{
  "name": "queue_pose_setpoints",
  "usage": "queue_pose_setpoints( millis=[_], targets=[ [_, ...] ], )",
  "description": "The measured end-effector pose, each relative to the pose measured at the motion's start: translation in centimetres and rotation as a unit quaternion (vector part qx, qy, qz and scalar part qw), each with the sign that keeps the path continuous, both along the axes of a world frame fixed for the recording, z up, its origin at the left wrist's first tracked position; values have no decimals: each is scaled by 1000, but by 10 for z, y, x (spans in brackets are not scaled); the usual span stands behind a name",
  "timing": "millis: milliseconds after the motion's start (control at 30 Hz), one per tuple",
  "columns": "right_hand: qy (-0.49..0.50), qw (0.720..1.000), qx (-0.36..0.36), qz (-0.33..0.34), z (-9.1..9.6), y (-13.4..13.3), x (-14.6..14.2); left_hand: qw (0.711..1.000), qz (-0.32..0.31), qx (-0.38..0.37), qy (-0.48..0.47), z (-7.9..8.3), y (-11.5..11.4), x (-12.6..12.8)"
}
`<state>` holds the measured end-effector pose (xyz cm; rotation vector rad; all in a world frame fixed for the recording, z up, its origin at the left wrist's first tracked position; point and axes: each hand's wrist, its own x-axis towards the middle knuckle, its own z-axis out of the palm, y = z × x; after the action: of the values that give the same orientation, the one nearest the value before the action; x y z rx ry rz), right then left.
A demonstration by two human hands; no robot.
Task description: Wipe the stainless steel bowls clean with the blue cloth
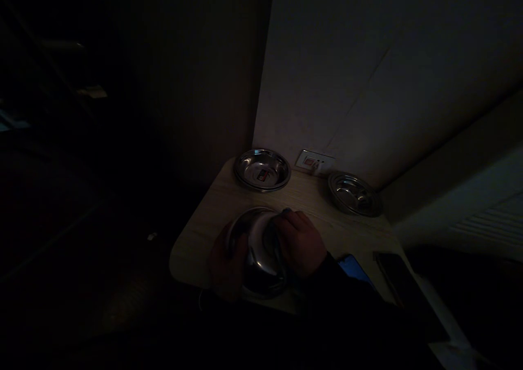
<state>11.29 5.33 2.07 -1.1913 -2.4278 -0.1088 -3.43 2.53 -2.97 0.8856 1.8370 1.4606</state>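
A shiny steel bowl (pixel 261 250) is tilted over the near edge of the small table, its rounded surface catching the light. My left hand (pixel 229 264) grips its left side, thumb over the metal. Against the bowl's right side, my right hand (pixel 300 242) presses with bent fingers around what looks like a dark cloth (pixel 286 211), mostly hidden under the hand. Behind them, steel bowls (pixel 261 182) with a label inside lie stacked at the table's back left corner. More steel bowls (pixel 353 193) sit at the back right.
The light wood-grain table (pixel 200 239) meets a pale wall with a socket panel (pixel 314 162). A phone with a bluish screen (pixel 354 269) lies beside my right forearm, and a dark flat object (pixel 396 272) lies farther right. Deep shadow covers the left side.
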Motion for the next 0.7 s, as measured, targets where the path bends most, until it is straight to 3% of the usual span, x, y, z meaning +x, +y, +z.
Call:
queue_pose_setpoints(
  millis=[133,333,500,700],
  targets=[
    [30,999,3,37,-2,-5,-4,1000,-14,-5,-8,0,1,0],
    [4,1000,-2,-7,0,9,-9,1000,-11,17,-11,-1,2,0],
    [35,998,-2,44,-1,-6,-8,1000,-11,-15,-4,1,1,0],
    [32,999,-2,-18,-2,27,-6,1000,-24,1,2,-2,3,0]
  ],
)
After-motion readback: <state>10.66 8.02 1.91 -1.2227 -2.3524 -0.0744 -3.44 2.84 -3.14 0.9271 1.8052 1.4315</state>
